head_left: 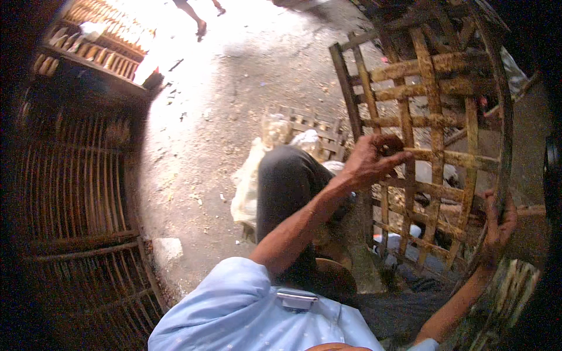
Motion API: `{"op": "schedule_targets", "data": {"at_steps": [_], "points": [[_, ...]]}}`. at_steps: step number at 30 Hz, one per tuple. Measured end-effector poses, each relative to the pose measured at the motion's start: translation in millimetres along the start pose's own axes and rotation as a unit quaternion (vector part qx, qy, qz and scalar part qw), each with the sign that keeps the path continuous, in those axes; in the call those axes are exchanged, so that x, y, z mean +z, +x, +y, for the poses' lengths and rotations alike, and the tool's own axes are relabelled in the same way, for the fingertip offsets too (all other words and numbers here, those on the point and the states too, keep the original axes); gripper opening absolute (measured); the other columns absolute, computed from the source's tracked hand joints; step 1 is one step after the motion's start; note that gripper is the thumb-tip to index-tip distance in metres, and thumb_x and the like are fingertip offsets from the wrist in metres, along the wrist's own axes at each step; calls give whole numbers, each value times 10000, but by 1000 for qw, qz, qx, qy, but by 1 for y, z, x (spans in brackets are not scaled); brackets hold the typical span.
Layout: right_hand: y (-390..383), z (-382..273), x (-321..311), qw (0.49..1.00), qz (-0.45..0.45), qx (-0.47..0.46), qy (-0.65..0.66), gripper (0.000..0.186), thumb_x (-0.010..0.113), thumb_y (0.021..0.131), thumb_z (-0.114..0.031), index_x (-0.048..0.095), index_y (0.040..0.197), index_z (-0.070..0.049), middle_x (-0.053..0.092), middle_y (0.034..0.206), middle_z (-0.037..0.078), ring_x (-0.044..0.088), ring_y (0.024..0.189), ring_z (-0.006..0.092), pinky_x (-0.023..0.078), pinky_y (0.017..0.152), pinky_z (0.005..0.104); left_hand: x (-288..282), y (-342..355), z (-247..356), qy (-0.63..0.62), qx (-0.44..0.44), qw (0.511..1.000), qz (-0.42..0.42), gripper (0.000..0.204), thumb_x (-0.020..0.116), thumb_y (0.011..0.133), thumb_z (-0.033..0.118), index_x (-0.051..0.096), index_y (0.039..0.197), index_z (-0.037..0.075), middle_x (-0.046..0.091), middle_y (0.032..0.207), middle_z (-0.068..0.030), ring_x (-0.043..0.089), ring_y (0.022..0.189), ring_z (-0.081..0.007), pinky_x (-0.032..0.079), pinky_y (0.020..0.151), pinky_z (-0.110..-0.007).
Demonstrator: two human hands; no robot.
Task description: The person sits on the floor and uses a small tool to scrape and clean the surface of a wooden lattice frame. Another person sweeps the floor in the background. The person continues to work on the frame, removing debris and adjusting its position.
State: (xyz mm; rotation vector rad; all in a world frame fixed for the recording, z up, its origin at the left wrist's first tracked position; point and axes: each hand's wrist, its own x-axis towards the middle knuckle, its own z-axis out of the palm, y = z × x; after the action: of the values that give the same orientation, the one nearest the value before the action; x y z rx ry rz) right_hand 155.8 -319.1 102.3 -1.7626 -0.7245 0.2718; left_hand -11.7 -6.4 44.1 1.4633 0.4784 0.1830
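- A lattice of crossed brown strips (435,123) stands tilted up at the person's right side, spread between the two hands.
- The left hand (374,157) reaches to its near left part, fingers bent against the strips; from here I can't tell whether it pinches one.
- The right hand (497,225) grasps the lattice's dark curved rim (507,117), thumb and fingers around it, lower and further right than the left hand.
- Left of the left hand rises a dark-trousered knee (287,175), near the forearm.
- Beyond that knee, further left of the hand, a pale sack (247,196) slumps on the dirt ground (205,140).
- A smaller lattice (321,124) lies just left of the left hand and slightly ahead.
- Well left of both hands I see a slatted panel (79,187), with a flat whitish piece (168,248) near its edge.
- Far ahead of the left hand, another person's bare legs (196,20) show in bright light.
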Motion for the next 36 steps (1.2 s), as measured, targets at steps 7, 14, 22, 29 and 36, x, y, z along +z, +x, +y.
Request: {"op": "schedule_targets", "data": {"at_steps": [7,14,22,29,36], "points": [[5,-14,20,990,-13,3,-140,199,545,961,-111,620,1127,-30,655,992,60,628,903,143,501,844,306,-1,7,-22,92,87,990,66,387,735,861,365,689,945,-10,696,799,-93,650,700,-149,530,635,-314],[3,-14,35,996,42,-11,-74,129,581,964,-171,609,984,-47,616,875,26,556,748,107,440,703,242,-6,3,-11,-24,63,997,-24,343,695,927,279,671,1058,-38,706,890,-79,677,739,-131,561,623,-283],[2,-27,28,998,-8,-14,-57,161,576,975,-181,627,1019,-35,632,921,39,595,843,115,486,799,277,-3,-2,-6,106,145,983,34,353,638,956,311,651,969,-42,668,760,-83,672,678,-135,522,577,-311],[-1,-21,12,994,5,-19,-104,247,594,976,-207,635,1124,-13,663,1058,80,620,984,170,471,916,323,4,6,-11,6,110,993,41,352,759,856,339,722,827,-11,702,708,-78,666,632,-125,533,561,-302],[4,19,-14,991,-31,-17,-128,345,474,1023,-173,580,1282,28,590,1301,131,501,1277,213,346,1110,368,-4,-2,-9,-13,134,991,17,292,668,936,276,704,938,-14,727,782,-90,700,695,-144,561,607,-305]]}}
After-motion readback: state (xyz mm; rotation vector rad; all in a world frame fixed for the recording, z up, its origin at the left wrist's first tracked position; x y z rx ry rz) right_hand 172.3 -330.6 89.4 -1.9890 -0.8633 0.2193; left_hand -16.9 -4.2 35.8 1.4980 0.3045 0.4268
